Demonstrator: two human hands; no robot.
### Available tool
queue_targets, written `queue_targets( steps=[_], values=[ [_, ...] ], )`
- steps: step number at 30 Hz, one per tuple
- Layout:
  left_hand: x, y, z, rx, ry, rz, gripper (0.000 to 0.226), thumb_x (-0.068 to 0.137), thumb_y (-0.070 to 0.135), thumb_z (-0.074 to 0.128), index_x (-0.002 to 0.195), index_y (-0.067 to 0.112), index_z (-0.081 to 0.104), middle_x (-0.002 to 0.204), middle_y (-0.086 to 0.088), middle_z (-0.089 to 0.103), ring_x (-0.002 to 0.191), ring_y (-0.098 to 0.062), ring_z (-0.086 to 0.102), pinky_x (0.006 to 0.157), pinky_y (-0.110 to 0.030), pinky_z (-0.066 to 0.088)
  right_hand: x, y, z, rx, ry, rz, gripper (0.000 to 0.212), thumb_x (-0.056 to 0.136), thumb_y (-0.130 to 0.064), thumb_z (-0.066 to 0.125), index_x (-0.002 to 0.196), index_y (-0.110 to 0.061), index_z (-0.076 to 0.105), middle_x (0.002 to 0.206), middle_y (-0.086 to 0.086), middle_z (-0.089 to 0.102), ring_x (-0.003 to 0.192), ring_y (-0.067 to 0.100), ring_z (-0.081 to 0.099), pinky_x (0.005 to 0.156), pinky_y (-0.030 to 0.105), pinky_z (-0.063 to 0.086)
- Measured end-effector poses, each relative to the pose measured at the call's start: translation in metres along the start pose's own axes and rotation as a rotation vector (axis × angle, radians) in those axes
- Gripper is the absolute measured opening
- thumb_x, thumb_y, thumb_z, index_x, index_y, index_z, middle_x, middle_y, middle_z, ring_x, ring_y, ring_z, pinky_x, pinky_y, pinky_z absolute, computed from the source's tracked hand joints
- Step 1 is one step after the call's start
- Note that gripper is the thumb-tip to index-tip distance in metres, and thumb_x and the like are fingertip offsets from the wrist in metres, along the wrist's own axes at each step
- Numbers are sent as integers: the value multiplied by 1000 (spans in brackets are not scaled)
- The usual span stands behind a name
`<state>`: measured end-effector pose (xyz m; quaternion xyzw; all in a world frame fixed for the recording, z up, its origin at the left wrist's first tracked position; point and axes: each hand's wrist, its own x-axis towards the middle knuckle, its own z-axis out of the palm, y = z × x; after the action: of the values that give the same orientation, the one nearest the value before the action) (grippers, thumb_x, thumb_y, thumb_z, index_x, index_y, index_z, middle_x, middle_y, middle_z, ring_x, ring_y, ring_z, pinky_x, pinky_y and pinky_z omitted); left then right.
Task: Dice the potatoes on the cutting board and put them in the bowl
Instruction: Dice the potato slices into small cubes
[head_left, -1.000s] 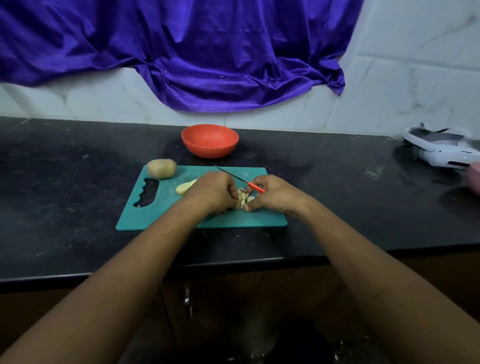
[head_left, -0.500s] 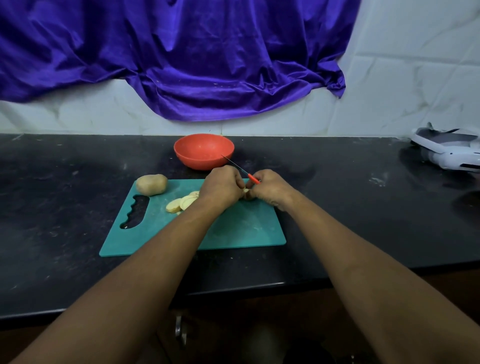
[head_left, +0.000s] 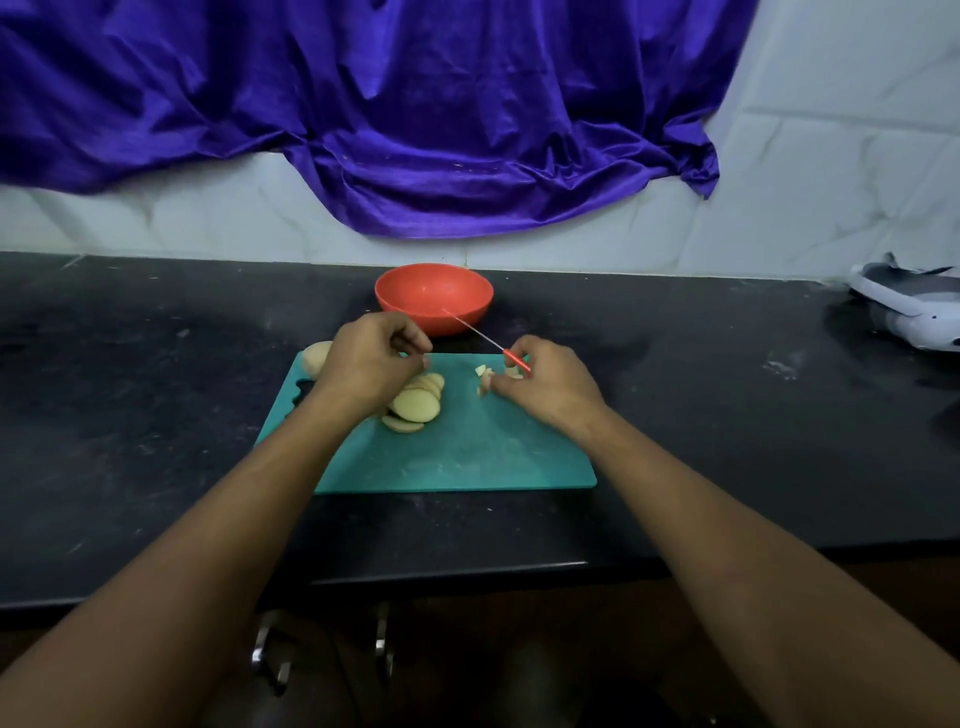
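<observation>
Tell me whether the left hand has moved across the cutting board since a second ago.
Yes. Against the cutting board, the left hand has shifted left, away from the right hand and diced pieces, toward the whole potato.

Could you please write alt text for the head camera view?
Two bare hands work over a teal cutting board: the right hand holds a red-handled knife beside diced potato, the left hand, fingers curled, is above potato slices. A red bowl sits behind.
</observation>
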<state>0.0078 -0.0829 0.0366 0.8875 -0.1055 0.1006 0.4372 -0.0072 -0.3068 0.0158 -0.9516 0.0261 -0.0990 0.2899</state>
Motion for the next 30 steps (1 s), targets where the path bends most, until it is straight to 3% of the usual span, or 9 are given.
queue_targets(
  steps=[3, 8, 11, 14, 18, 25, 30],
  values=[
    [-13, -12, -4, -2, 19, -7, 14, 86, 15, 79, 86, 26, 71, 85, 11, 72, 62, -5, 58, 64, -30, 54, -5, -14, 17, -183, 47, -44, 49, 83, -63, 73, 108, -24, 57, 96, -3, 66, 87, 22, 63, 70, 37, 49],
    [-23, -32, -17, 1, -11, 38, 14, 85, 22, 81, 93, 29, 72, 93, 11, 70, 63, -8, 55, 67, -37, 54, -2, -15, 21, -244, 94, 11, 40, 93, -56, 66, 109, -21, 54, 101, 4, 68, 93, 29, 66, 70, 38, 49],
    [-28, -35, -23, 102, -122, 108, 33, 80, 36, 86, 110, 33, 72, 100, 13, 64, 72, 0, 54, 70, -26, 44, -6, -16, 17, -105, 108, 43, 41, 90, -58, 69, 102, -22, 53, 92, -1, 66, 84, 23, 64, 66, 37, 48],
    [-33, -31, -20, 245, -167, 147, 47, 78, 41, 87, 121, 36, 69, 107, 12, 57, 85, -3, 54, 80, -29, 47, -14, -22, 16, 113, 113, 41, 39, 87, -54, 75, 92, -21, 55, 82, -4, 64, 75, 17, 61, 67, 38, 50],
    [-37, -29, -13, 293, -55, 170, 38, 81, 31, 85, 118, 32, 73, 106, 11, 56, 86, -7, 52, 79, -33, 47, -28, -30, 19, 306, 28, 43, 35, 86, -45, 80, 89, -16, 60, 74, -6, 60, 65, 11, 55, 62, 33, 45],
    [-49, -33, -4, 357, 75, 245, 36, 84, 32, 82, 118, 30, 71, 122, 11, 63, 102, -13, 60, 80, -37, 54, -47, -37, 26, 282, -69, -1, 30, 88, -41, 79, 84, -18, 60, 74, -5, 56, 68, 11, 51, 60, 29, 38],
    [-51, -33, -2, 356, 90, 249, 34, 85, 25, 81, 117, 29, 69, 116, 11, 68, 99, -10, 61, 79, -34, 54, -50, -40, 24, 320, -72, 18, 26, 90, -38, 77, 88, -16, 63, 74, -5, 56, 67, 10, 51, 61, 28, 39]
  ],
)
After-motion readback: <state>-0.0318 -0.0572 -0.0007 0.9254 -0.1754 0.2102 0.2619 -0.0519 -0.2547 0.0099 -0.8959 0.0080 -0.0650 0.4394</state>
